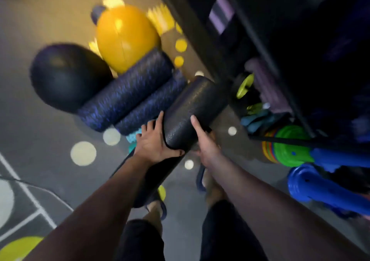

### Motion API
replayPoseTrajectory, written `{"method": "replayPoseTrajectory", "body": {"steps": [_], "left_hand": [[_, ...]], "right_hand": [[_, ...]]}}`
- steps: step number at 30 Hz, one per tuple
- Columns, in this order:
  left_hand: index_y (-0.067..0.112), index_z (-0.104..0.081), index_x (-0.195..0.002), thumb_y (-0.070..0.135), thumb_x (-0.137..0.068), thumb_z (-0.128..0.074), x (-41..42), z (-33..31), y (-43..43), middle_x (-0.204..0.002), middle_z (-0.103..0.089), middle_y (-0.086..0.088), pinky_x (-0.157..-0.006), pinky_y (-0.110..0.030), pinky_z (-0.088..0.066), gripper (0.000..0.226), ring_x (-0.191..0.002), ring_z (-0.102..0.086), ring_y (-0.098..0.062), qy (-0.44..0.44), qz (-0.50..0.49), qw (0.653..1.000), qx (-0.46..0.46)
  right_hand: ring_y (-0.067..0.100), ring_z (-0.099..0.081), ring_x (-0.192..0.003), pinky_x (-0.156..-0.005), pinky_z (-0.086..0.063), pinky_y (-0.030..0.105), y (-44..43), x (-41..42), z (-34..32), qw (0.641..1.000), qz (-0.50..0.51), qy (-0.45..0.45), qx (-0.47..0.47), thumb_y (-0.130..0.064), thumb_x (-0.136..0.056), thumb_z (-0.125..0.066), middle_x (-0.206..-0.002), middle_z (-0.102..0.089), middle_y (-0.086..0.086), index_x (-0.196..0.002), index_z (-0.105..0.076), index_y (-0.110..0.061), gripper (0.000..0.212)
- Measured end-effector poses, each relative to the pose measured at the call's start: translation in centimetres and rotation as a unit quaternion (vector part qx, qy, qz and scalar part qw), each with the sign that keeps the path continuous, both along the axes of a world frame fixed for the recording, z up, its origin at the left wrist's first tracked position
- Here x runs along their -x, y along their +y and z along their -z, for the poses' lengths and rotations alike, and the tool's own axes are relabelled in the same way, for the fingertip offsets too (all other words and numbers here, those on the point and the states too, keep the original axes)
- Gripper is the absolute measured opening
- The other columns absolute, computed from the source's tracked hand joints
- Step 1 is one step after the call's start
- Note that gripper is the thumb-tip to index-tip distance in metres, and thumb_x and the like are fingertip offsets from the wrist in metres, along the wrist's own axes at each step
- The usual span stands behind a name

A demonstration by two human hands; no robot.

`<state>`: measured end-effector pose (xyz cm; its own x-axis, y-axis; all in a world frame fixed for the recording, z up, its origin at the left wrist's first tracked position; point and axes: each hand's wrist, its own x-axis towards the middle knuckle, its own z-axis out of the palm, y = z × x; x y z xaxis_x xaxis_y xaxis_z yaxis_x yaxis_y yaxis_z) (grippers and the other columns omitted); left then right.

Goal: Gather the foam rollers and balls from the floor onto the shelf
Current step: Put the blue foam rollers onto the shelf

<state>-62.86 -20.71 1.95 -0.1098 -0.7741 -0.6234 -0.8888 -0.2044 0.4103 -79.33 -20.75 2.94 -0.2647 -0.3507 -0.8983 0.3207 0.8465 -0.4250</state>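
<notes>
A smooth dark grey foam roller (190,108) points up and right toward the shelf frame (200,40). My left hand (158,142) grips its near end from the left and my right hand (204,140) holds it from the right. Two blue-speckled foam rollers, the larger (128,92) and the thinner (152,106), lie side by side on the floor to its left. A black ball (68,76) and a yellow ball (126,38) rest beyond them. Another black roller (152,178) lies under my left forearm.
The dark shelf unit holds purple items (222,14) above, and lime and teal gear (250,104) low down. Green and blue plastic equipment (312,160) stands at the right. A teal object (133,138) peeks out by my left hand. The grey floor carries pale dots and white lines.
</notes>
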Motion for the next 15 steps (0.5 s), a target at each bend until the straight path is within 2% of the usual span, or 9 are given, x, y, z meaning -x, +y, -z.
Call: {"method": "replayPoseTrajectory", "body": {"steps": [4, 5, 7, 9, 11, 13, 15], "left_hand": [[0.035, -0.007, -0.16, 0.088, -0.044, -0.076, 0.6, -15.9, -8.4, -0.16, -0.033, -0.001, -0.117, -0.056, -0.032, 0.145, -0.147, -0.031, -0.03, 0.097, -0.041, 0.993, 0.056], [0.037, -0.013, -0.158, 0.089, -0.042, -0.077, 1.2, -18.9, -10.1, -0.159, -0.038, 0.003, -0.117, -0.053, -0.035, 0.142, -0.147, -0.036, -0.024, 0.143, -0.063, 0.986, 0.061], [0.036, -0.03, -0.152, 0.076, -0.047, -0.088, 3.1, -23.9, -13.1, -0.147, -0.054, 0.012, -0.113, -0.043, -0.045, 0.126, -0.135, -0.052, -0.008, 0.255, -0.101, 0.96, 0.055], [0.032, -0.041, -0.145, 0.062, -0.056, -0.093, 6.2, -28.5, -15.0, -0.134, -0.063, 0.015, -0.107, -0.038, -0.05, 0.106, -0.121, -0.062, -0.002, 0.333, -0.119, 0.934, 0.045], [0.034, -0.048, -0.136, 0.056, -0.063, -0.091, 9.7, -31.0, -16.1, -0.126, -0.068, 0.015, -0.103, -0.036, -0.053, 0.088, -0.113, -0.067, -0.004, 0.389, -0.135, 0.911, 0.033], [0.034, -0.048, -0.138, 0.063, -0.063, -0.088, 13.1, -31.5, -17.0, -0.129, -0.066, 0.013, -0.103, -0.037, -0.053, 0.09, -0.114, -0.067, -0.008, 0.412, -0.161, 0.897, 0.017], [0.031, -0.045, -0.147, 0.073, -0.065, -0.081, 16.3, -31.0, -17.7, -0.138, -0.061, 0.01, -0.108, -0.038, -0.049, 0.099, -0.12, -0.063, -0.01, 0.388, -0.167, 0.906, 0.006]], "right_hand": [[0.014, -0.063, -0.121, -0.088, -0.058, 0.047, -5.9, 2.2, -16.2, 0.993, -0.046, -0.011, 0.108, -0.084, -0.051, -0.08, -0.137, -0.062, -0.016, -0.14, -0.049, -0.042, 0.103], [0.013, -0.062, -0.122, -0.092, -0.057, 0.047, -6.7, 3.0, -19.4, 0.99, -0.048, -0.01, 0.131, -0.086, -0.05, -0.079, -0.138, -0.062, -0.017, -0.14, -0.048, -0.045, 0.104], [0.011, -0.063, -0.12, -0.099, -0.053, 0.047, -7.4, 4.8, -24.7, 0.982, -0.057, -0.026, 0.18, -0.084, -0.057, -0.077, -0.133, -0.065, -0.019, -0.138, -0.052, -0.047, 0.092], [0.009, -0.066, -0.118, -0.103, -0.052, 0.048, -7.2, 6.8, -28.0, 0.973, -0.06, -0.055, 0.214, -0.077, -0.068, -0.076, -0.127, -0.07, -0.018, -0.133, -0.058, -0.044, 0.076], [0.011, -0.067, -0.118, -0.103, -0.053, 0.045, -6.3, 8.9, -29.4, 0.969, -0.059, -0.077, 0.229, -0.064, -0.072, -0.079, -0.126, -0.072, -0.013, -0.131, -0.061, -0.038, 0.067], [0.012, -0.068, -0.117, -0.102, -0.054, 0.039, -5.8, 11.4, -29.0, 0.968, -0.047, -0.081, 0.231, -0.057, -0.066, -0.087, -0.126, -0.072, -0.008, -0.136, -0.059, -0.031, 0.079], [0.012, -0.071, -0.113, -0.095, -0.056, 0.032, -5.9, 14.0, -28.3, 0.973, -0.022, -0.058, 0.223, -0.05, -0.064, -0.091, -0.121, -0.074, -0.007, -0.137, -0.06, -0.025, 0.083]]}}
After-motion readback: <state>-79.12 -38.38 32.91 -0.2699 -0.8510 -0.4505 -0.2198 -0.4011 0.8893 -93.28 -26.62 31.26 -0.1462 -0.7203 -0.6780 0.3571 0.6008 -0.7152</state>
